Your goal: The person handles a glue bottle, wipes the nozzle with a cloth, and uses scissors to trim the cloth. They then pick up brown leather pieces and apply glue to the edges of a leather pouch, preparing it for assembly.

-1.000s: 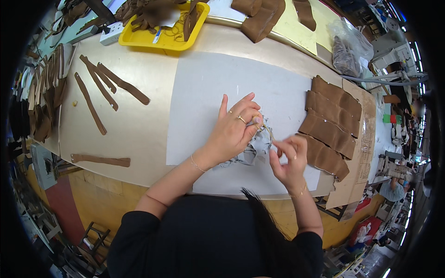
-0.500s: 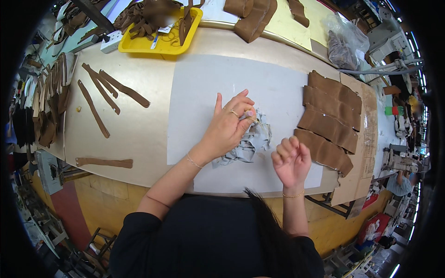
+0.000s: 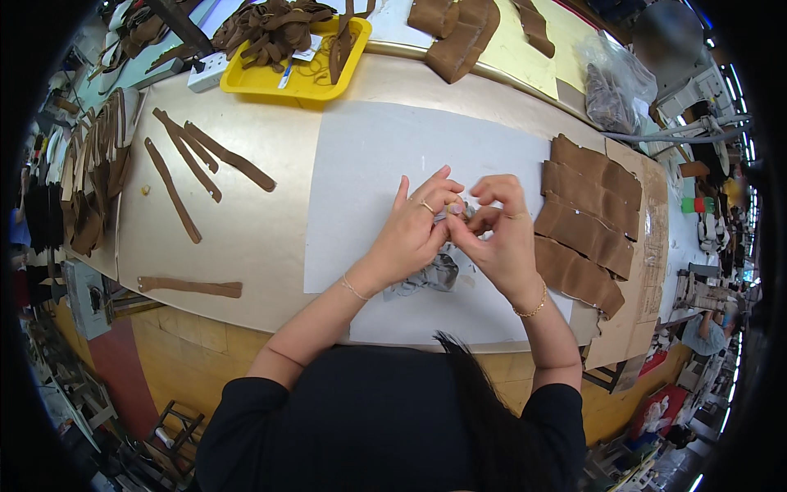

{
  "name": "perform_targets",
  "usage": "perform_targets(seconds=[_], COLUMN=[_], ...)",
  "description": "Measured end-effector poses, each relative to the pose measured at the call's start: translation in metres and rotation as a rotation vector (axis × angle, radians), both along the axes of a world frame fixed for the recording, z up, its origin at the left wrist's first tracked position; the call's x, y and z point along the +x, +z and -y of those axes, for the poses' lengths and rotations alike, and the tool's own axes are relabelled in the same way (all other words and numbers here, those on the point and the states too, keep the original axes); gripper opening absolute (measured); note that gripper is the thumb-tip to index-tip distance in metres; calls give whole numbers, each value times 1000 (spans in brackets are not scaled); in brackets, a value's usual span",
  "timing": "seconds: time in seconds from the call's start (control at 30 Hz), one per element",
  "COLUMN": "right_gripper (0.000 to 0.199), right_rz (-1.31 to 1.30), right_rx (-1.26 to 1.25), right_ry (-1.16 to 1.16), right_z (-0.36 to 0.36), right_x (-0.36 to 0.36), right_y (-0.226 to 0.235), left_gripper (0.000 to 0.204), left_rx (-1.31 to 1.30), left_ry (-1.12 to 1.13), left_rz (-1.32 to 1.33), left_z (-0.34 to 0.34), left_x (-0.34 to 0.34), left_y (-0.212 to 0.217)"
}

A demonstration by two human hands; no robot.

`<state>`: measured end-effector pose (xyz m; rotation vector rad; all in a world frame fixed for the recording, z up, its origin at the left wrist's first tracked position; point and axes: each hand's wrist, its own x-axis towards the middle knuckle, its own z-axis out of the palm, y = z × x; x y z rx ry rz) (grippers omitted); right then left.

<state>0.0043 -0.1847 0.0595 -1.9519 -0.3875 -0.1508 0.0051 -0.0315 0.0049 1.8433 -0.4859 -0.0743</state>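
Note:
My left hand is over the middle of the grey sheet, its thumb and index finger pinched together while other fingers reach out. My right hand meets it there, thumb and index fingertip pressed close to the left fingertips. Whatever the two pinches hold is too small and hidden to name. Beneath the hands lies a crumpled heap of thin grey scraps, partly covered by them. To the right of my right hand, flat brown fabric pieces overlap in a row.
Narrow brown strips lie at the left, with another strip near the front edge. A yellow tray of brown strips stands at the back, beside a white power strip. A clear plastic bag sits back right, near cardboard.
My right hand has come in from the right, up and leftward, to meet my left fingertips. The left hand keeps its pinch over the scraps. The whole view has shifted slightly.

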Motion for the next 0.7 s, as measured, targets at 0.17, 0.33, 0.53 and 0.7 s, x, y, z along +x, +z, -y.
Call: perform_targets(seconds=[0.17, 0.33, 0.53, 0.7], right_gripper=[21, 15, 11, 32], right_rz=[153, 434, -152, -673], right_rx=[-403, -633, 369, 1747], right_ry=[-56, 193, 114, 231], right_z=[35, 46, 54, 48], right_x=[-52, -69, -76, -32], right_y=[-17, 1, -57, -67], left_gripper=[13, 14, 15, 19], left_rx=[31, 47, 96, 24], left_ry=[24, 45, 40, 8], left_rz=[34, 51, 74, 31], left_z=[3, 1, 6, 1], left_x=[1, 2, 5, 4], left_y=[-2, -3, -11, -3])
